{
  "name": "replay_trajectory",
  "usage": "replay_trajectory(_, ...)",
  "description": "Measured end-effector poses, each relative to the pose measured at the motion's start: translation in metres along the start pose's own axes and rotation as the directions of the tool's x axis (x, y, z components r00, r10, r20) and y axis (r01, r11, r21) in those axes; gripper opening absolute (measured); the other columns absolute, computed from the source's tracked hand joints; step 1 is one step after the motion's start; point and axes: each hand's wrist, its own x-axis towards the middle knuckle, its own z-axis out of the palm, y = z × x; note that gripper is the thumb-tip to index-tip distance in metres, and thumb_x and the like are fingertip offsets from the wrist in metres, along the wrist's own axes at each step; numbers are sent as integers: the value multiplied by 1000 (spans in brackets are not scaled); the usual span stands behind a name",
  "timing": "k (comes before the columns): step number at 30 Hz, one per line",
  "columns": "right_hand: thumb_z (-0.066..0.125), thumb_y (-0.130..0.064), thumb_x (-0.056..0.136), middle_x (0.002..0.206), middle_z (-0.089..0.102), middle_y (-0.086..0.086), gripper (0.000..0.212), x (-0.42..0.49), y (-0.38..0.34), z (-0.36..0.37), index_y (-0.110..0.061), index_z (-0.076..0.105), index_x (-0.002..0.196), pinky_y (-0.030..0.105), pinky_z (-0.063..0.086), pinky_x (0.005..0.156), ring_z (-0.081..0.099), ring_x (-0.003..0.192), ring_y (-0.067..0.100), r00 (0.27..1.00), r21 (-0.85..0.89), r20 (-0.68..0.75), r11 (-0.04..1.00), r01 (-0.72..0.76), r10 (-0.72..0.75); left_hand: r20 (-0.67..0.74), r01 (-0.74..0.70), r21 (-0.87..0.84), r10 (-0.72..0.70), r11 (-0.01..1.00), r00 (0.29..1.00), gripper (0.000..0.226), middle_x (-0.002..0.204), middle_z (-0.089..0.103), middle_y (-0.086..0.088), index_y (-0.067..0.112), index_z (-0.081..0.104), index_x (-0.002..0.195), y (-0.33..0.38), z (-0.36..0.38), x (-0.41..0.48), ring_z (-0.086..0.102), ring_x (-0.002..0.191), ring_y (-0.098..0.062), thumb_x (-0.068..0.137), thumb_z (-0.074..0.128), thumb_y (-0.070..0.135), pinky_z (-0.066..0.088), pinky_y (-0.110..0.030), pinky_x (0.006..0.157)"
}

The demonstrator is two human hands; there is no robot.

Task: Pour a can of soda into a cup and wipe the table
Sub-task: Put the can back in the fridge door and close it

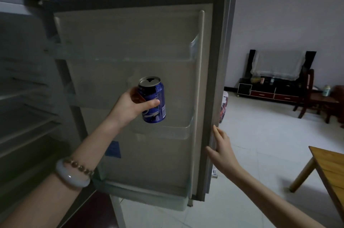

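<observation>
A person stands at an open refrigerator door, seen from a head-worn camera looking forward and down. At the centre of the frame the left hand is wrapped around a blue soda can — thumb across the front, fingers behind — holding it nearly upright in the air before the door's inner lining, just above a clear door shelf. The can's silver top shows a dark opening. The left wrist carries a pale bangle and a string of brown beads. Right of centre, the right hand is spread open, fingertips touching the door's grey outer edge and gripping nothing. At the left edge of the frame the refrigerator's dim interior shows bare wire shelves. In the lower right corner, a corner of a wooden table stands on the pale tiled floor. Farther back, in the right middle of the frame, a dark TV stand bears a cloth-draped screen — a dark wooden chair beside it.
</observation>
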Motion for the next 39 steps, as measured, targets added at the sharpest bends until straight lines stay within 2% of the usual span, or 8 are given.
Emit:
replay_trajectory(5, 57, -9, 87, 151, 22, 1, 74, 32, 11, 2, -17, 18, 150, 42, 26, 115, 23, 139, 17, 999, 44, -36, 998, -34, 36, 37, -3, 75, 1, 997, 999, 63, 101, 69, 3, 14, 61, 109, -19, 14, 38, 65, 92, -8, 55, 87, 35, 47, -25, 80)
replay_trajectory(17, 56, -7, 84, 150, 25, 0, 74, 76, 29, 2, -18, 21, 149, 48, 30, 113, 27, 138, 18, 998, 128, -38, 991, -37, 42, 1, 49, 284, -52, 958, 999, 71, 97, 70, 11, 26, 63, 104, -60, 40, 74, 65, 91, -5, 45, 81, 61, 51, -29, 83)
replay_trajectory(21, 56, -5, 86, 151, 22, -3, 74, 77, 32, -2, -17, 19, 150, 40, 26, 114, 24, 135, 10, 1000, 162, 7, 987, -5, 4, -39, 88, 350, -80, 933, 996, 40, 89, 69, 15, 33, 63, 93, -57, 47, 75, 64, 86, -2, 61, 80, 50, 47, -24, 75)
replay_trajectory(23, 56, -7, 86, 151, 20, -5, 75, 76, 36, -4, -17, 18, 150, 35, 24, 113, 21, 130, 2, 999, 176, 26, 984, 20, -25, -57, 132, 384, -120, 914, 991, 46, 89, 69, 12, 30, 63, 94, -53, 48, 70, 64, 86, -4, 60, 79, 55, 46, -23, 74)
replay_trajectory(27, 50, -24, 75, 151, 21, -5, 81, 73, 41, -11, -17, 18, 150, 36, 25, 114, 23, 133, 7, 995, 170, 64, 983, 68, -79, -249, 225, 424, -126, 877, 960, 89, 127, 54, 4, 16, 43, 130, -40, 56, 42, 51, 118, -16, 59, 79, 56, 39, -30, 97)
replay_trajectory(30, 49, -28, 73, 152, 15, -7, 86, 69, 45, -20, -16, 14, 150, 29, 17, 115, 16, 133, 2, 978, 170, 151, 979, 117, -143, -401, 158, 588, 116, 793, 909, 88, 150, 30, -11, 7, 21, 146, -23, 83, 4, 27, 138, -23, 79, 71, 36, 21, -28, 109)
replay_trajectory(33, 49, -29, 73, 154, 8, -8, 88, 65, 52, -29, -17, 9, 151, 23, 12, 113, 12, 134, 0, 949, 170, 234, 970, 176, -213, -244, 15, 736, 245, 677, 938, 74, 149, 32, -7, 9, 27, 145, -16, 115, -22, 26, 137, -18, 86, 62, 39, 16, -24, 110)
replay_trajectory(39, 51, -29, 73, 155, 3, -6, 90, 59, 64, -44, -16, 7, 151, 16, 8, 109, 8, 140, 6, 871, 182, 364, 942, 281, -330, -70, -29, 884, 194, 467, 979, 70, 139, 48, -4, 13, 44, 137, -26, 162, -41, 36, 132, -17, 85, 34, 58, 5, -24, 113)
